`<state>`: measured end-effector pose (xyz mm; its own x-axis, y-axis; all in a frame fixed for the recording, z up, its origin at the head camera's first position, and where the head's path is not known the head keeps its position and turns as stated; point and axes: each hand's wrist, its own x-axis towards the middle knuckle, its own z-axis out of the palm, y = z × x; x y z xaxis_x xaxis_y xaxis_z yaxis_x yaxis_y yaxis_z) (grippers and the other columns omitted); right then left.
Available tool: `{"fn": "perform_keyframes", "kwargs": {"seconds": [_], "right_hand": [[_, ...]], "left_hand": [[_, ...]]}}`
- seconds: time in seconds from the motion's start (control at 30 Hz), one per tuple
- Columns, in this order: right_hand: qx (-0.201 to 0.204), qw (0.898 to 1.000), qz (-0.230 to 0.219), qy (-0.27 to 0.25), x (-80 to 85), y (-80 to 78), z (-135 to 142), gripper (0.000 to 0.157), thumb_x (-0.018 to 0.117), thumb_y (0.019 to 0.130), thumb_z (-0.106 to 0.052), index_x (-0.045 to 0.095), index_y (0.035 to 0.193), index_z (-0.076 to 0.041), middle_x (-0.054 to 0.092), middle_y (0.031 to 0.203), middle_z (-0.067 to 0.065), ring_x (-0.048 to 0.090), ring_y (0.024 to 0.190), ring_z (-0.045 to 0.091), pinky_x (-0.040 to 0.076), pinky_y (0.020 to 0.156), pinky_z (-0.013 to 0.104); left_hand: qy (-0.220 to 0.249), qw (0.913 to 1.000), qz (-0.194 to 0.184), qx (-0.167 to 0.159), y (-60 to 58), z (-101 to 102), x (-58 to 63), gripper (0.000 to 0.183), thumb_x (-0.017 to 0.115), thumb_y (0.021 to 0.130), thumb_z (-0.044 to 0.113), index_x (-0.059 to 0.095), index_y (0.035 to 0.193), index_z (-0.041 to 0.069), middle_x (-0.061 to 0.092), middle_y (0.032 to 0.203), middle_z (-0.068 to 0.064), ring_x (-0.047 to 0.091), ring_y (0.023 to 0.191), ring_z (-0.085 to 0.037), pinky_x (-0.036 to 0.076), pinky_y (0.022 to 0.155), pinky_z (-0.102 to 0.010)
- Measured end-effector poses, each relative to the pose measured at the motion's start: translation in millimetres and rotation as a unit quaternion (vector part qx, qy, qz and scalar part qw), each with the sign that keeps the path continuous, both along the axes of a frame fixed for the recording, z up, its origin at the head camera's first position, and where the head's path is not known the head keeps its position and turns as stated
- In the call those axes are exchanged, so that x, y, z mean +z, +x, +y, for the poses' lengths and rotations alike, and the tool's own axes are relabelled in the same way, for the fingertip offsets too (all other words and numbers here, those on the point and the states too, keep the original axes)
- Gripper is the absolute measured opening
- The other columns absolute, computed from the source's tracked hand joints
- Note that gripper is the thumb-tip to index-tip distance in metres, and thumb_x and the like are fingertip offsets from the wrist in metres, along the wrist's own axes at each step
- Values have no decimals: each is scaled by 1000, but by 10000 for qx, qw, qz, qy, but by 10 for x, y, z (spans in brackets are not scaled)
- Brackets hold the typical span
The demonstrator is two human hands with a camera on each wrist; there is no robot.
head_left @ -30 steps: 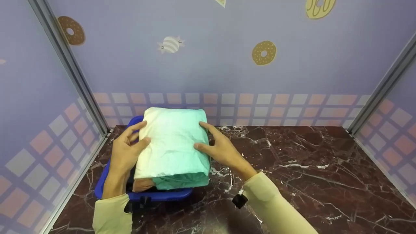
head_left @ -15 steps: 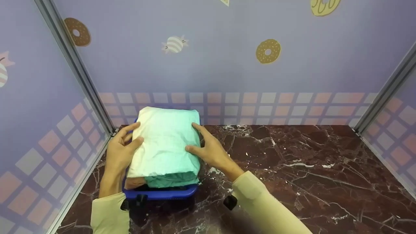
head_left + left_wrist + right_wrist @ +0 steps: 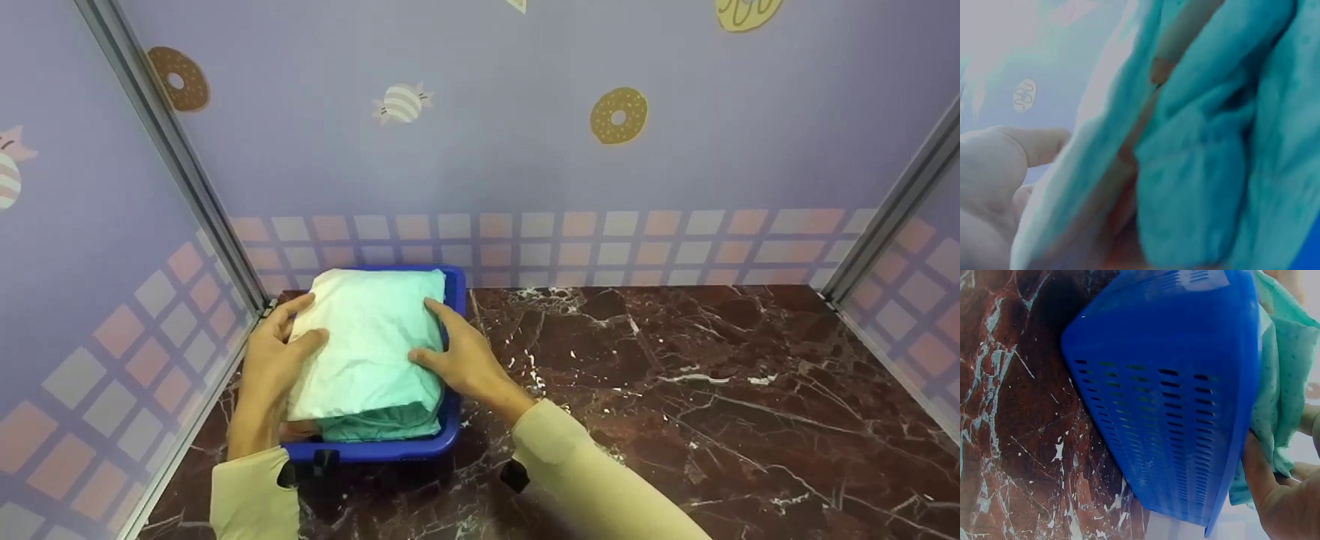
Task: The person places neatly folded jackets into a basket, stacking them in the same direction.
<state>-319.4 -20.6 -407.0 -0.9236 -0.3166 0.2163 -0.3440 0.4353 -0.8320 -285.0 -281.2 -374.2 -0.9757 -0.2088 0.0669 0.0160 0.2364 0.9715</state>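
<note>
A folded bundle of thin pale mint-green cloth [image 3: 367,345], with a peach-brown layer peeping out at its lower left, lies level in the top of a blue plastic basket [image 3: 390,451]. My left hand [image 3: 274,356] holds the bundle's left side, thumb on top. On the opposite side my right hand [image 3: 465,360] grips it, thumb also on top. Loose green folds [image 3: 1190,180] fill the left wrist view. Seen from the right wrist, the slotted basket wall [image 3: 1145,410] stands beside the cloth, and fingers [image 3: 1258,472] reach over its rim.
The basket stands on a dark red marbled tabletop [image 3: 675,420], near its back-left corner. A lilac wall [image 3: 510,135] with sweets and a checked border closes the back. More panels rise at left and right, joined by grey metal posts [image 3: 184,172].
Both hands have moved left and down with the cloth bundle, bringing it lower into the basket. The basket sits further right and straighter than a second ago, and its right rim now shows.
</note>
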Motion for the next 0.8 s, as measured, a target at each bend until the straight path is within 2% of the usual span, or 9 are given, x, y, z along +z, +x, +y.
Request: {"fn": "perform_keyframes", "kwargs": {"seconds": [0.07, 0.17, 0.3, 0.43, 0.5, 0.67, 0.8], "right_hand": [[20, 10000, 27, 49, -7, 7, -46, 85, 82, 95, -24, 37, 165, -10, 39, 168, 12, 36, 153, 30, 26, 125, 42], [48, 9999, -25, 86, -16, 22, -114, 89, 84, 93, -22, 35, 166, -9, 37, 168, 13, 36, 153, 31, 26, 125, 42], [90, 9997, -139, 203, -27, 52, -187, 94, 87, 89, -17, 34, 166, -8, 38, 167, 16, 36, 153, 33, 27, 125, 42], [149, 9989, -241, 366, -38, 65, -240, 95, 88, 87, -13, 34, 165, -5, 38, 167, 17, 36, 153, 34, 28, 125, 42], [189, 9987, -250, 412, -49, 65, -263, 95, 88, 87, -11, 34, 165, -3, 38, 166, 18, 36, 153, 34, 27, 125, 41], [235, 9978, -150, 599, -62, 59, -311, 94, 88, 87, -9, 35, 163, 2, 40, 165, 21, 37, 152, 35, 28, 125, 40], [220, 9960, -161, 855, -46, 76, -330, 94, 89, 86, -11, 36, 162, 4, 42, 161, 25, 41, 149, 37, 32, 123, 42]], "left_hand": [[-115, 9999, -17, -5, -7, -16, 5, 67, 67, 99, 2, 47, 162, 14, 53, 156, -15, 63, 118, -22, 55, 89, -25], [-328, 9995, 20, 2, -13, -40, 0, 68, 64, 99, -3, 45, 163, 12, 41, 166, -10, 47, 141, -28, 47, 108, -33], [-928, 9956, 111, 52, -3, -50, -21, 69, 64, 96, -6, 46, 161, 8, 36, 168, -14, 33, 152, -35, 33, 121, -50], [-1728, 9849, -122, -49, 15, -19, -29, 74, 68, 94, 3, 42, 163, 7, 35, 167, -24, 30, 152, -46, 26, 122, -62], [-1967, 9798, -316, -183, 17, 2, -25, 77, 70, 95, 9, 37, 165, 8, 31, 167, -27, 28, 152, -50, 23, 121, -66], [-2349, 9695, -539, -453, 9, 49, -6, 81, 70, 100, 22, 28, 166, 3, 24, 168, -31, 23, 153, -52, 21, 122, -66], [-2591, 9629, -623, -434, 12, 57, -3, 83, 70, 101, 29, 27, 166, 0, 24, 167, -34, 24, 151, -55, 23, 121, -67]]}}
